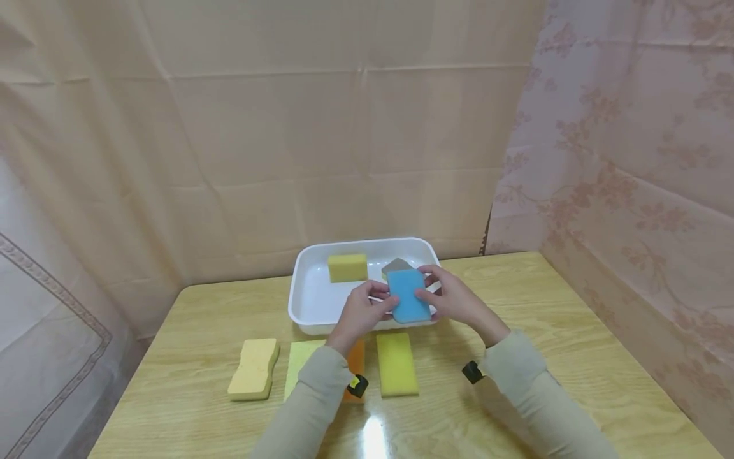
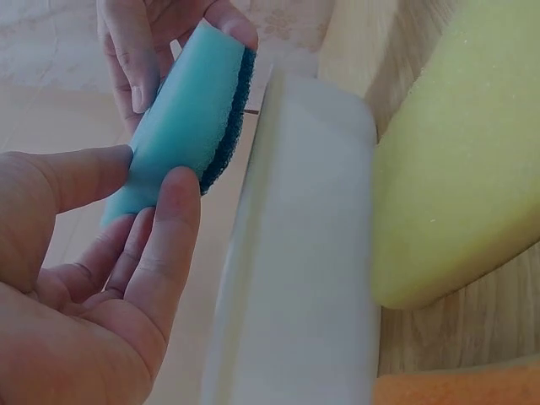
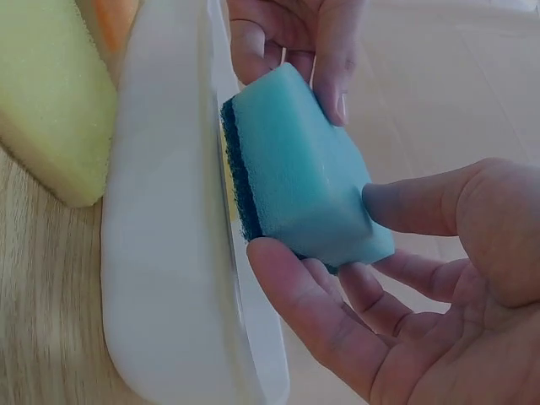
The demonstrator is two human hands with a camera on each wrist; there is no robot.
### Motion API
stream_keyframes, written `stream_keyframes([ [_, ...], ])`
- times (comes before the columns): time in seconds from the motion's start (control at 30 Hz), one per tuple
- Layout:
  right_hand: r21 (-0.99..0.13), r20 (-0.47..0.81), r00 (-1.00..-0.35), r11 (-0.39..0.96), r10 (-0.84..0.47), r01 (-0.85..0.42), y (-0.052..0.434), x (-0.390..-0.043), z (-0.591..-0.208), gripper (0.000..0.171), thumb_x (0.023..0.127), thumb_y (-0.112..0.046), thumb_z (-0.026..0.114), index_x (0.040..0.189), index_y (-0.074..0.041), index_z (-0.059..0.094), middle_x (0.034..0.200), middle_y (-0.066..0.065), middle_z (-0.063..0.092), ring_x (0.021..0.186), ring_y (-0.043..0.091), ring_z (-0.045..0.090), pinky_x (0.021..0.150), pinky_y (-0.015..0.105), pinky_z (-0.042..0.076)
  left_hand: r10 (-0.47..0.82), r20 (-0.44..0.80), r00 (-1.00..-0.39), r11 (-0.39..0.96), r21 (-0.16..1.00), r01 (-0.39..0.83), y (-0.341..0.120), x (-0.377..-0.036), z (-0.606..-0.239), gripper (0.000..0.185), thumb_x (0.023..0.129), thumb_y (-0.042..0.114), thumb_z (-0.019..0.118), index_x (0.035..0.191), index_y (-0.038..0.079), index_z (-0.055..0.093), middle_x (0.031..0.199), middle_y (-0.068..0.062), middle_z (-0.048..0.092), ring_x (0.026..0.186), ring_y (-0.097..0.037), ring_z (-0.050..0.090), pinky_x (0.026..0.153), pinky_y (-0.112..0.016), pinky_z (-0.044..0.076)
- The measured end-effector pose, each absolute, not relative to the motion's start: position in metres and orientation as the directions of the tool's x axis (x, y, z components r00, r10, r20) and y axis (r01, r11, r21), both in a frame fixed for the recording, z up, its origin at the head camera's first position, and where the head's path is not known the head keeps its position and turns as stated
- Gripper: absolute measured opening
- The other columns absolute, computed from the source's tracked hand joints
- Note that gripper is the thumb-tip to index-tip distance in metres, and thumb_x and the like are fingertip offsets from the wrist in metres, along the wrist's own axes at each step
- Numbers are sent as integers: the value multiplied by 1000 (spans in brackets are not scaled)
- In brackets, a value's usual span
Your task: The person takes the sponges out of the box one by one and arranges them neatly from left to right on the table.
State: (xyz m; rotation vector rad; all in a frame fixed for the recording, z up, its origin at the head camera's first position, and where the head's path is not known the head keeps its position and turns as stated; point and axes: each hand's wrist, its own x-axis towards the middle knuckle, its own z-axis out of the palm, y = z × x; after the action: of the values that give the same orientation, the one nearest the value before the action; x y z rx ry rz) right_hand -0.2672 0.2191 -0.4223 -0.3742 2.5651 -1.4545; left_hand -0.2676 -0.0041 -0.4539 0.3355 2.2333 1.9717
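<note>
On the wooden table point(image 1: 516, 306), furthest to the left, a pale yellow waisted sponge point(image 1: 254, 368) is laid flat; beside it a light yellow-green sponge point(image 1: 300, 362) is partly covered by the left sleeve, an orange sponge point(image 1: 358, 357) is mostly hidden behind that wrist, and a yellow-green sponge point(image 1: 395, 363) is set just beside it, all four near the front wall of the white tray point(image 1: 309, 299); inside the tray a yellow sponge point(image 1: 347, 268) is already lying toward the back, and a grey sponge point(image 1: 397, 265) is seen behind the hands; so two pieces are judged to be placed, four to be left on the table, and one to be in transit. Over the tray's front right part the blue sponge point(image 1: 408, 295) is held clear of the floor of the tray by both hands; the left hand point(image 1: 360, 314) is pinching its left edge between thumb and fingers, and the right hand point(image 1: 453, 299) is clamped on its right edge in the same manner; neither hand is free. The blue sponge's long axis is run roughly from the person toward the back wall, slightly slanted; its light foam face is turned up, and its darker scouring layer point(image 3: 240, 181) is turned down toward the tray.
</note>
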Motion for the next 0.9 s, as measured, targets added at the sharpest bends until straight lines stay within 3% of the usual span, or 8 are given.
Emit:
stream_keyframes([
  [0.1,-868,-33,-954,482,-296,-120,222,-267,-423,50,102,-15,63,145,-2,42,124,24,52,94,33,63,66,46,62,266,49,-963,96,992,77,-2,-266,-454,32,92,11,75,113,-9,61,100,-17,63,79,-21,69,76,-49,61],
  [0.27,-890,-53,-951,446,-303,-92,228,-265,-426,46,103,-13,61,143,0,42,119,24,51,91,33,64,69,53,61,275,49,-960,104,991,80,0,-263,-458,31,92,11,76,112,-8,62,98,-15,64,79,-21,69,71,-40,62],
  [0.5,-884,-51,-948,455,-315,-104,237,-259,-432,49,103,-15,61,144,2,42,120,24,52,91,31,64,66,48,62,296,15,-955,108,993,49,8,-256,-462,31,92,13,76,112,-5,61,98,-12,63,80,-19,67,69,-35,62],
  [0.9,-877,-46,-953,469,-298,-104,254,-239,-437,47,102,-14,63,142,1,44,116,22,54,79,27,64,64,52,61,355,3,-935,109,993,45,18,-240,-460,27,92,14,77,107,-2,61,95,-10,65,79,-21,70,72,-36,62],
])
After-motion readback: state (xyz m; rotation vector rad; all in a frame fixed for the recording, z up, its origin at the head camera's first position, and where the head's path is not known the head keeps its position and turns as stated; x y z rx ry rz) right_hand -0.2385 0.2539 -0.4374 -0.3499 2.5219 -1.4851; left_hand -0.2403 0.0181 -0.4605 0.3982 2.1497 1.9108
